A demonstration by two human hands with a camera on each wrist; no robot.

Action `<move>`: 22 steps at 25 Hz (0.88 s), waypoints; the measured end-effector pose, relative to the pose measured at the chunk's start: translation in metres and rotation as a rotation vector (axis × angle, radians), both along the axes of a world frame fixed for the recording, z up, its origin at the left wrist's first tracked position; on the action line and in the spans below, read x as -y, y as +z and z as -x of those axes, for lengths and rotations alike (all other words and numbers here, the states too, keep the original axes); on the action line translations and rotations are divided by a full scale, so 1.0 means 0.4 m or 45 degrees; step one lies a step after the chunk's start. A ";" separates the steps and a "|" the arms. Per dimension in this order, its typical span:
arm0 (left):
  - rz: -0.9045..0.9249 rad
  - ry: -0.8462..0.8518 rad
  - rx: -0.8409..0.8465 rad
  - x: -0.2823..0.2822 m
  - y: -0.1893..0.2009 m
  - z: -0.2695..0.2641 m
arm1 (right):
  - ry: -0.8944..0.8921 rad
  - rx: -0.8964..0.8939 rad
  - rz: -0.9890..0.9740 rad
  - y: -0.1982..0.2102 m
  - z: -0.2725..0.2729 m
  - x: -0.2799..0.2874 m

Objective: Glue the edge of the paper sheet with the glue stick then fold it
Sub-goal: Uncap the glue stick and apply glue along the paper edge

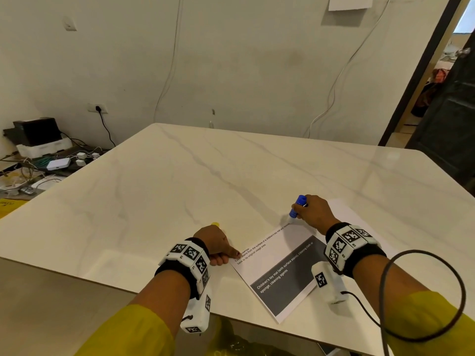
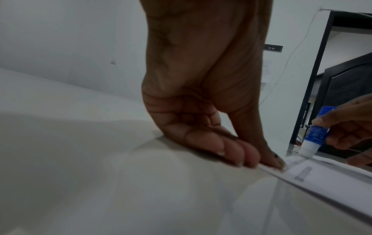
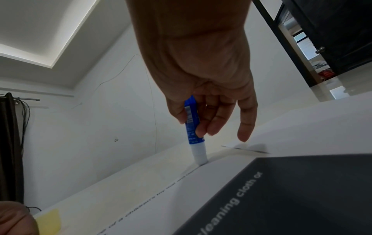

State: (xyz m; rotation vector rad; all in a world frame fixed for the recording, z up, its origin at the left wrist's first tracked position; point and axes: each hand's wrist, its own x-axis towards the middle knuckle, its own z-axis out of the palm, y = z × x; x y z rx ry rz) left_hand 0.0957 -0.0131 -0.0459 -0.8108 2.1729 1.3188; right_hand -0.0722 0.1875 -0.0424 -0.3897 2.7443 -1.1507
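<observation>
Paper sheet [image 1: 277,265], flat on tabletop [image 1: 180,188], its far long edge running from the left hand [image 1: 214,242], thumb pressing the near-left corner, to the right hand [image 1: 314,214], fingers pinching a near-upright glue stick [image 1: 298,206], tip on that edge.

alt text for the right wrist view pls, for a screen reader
Seen from below the wrist, the right hand holds a blue glue stick upright, its white tip pressed on the far edge of a printed paper sheet lying on a pale table.
</observation>
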 end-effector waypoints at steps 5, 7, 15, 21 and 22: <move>0.041 -0.009 -0.033 -0.001 0.002 0.000 | -0.001 -0.040 -0.015 0.002 0.007 -0.001; 0.046 -0.011 -0.041 0.000 0.001 -0.001 | -0.003 -0.053 -0.022 0.005 0.010 -0.002; 0.078 0.017 -0.060 0.005 -0.007 0.002 | -0.003 -0.043 -0.072 0.018 0.003 -0.011; 0.065 0.015 -0.056 0.005 -0.005 0.004 | -0.020 -0.039 -0.101 0.022 -0.011 -0.039; 0.067 0.017 -0.055 0.006 -0.005 0.004 | -0.027 -0.036 -0.097 0.020 -0.013 -0.045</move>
